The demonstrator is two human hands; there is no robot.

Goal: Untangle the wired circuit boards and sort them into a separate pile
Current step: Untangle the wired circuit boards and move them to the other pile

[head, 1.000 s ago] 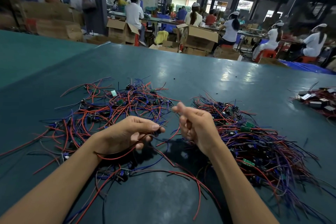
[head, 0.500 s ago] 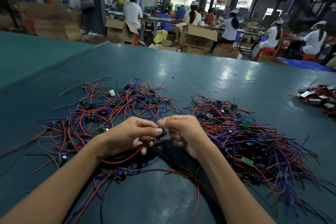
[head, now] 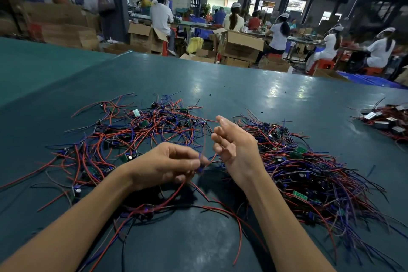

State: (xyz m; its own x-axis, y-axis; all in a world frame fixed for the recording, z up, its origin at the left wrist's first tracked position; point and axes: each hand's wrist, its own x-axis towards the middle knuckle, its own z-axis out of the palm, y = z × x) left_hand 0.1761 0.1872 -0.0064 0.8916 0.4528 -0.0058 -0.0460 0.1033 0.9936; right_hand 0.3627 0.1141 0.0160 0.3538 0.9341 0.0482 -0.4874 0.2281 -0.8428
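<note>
Pinching wired circuit board (head: 200, 169) with left hand (head: 164, 166) fingers above tabletop (head: 231, 86), right hand (head: 237, 150) fingers released, loosely curled.

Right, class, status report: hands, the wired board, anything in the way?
Left hand pinches a small wired board. Right hand open, empty. Loose red wires tangle beneath both wrists.

2 bare forearms enter from the lower edge and converge toward the centre. Left hand (head: 167, 166): knuckles up, fingers curled under, thumb and forefinger pinching a thin blue wire (head: 199, 158). Right hand (head: 237, 150): raised higher, just beside the left, palm turned inward, fingers loosely extended and apart, nothing discernibly held.
</note>
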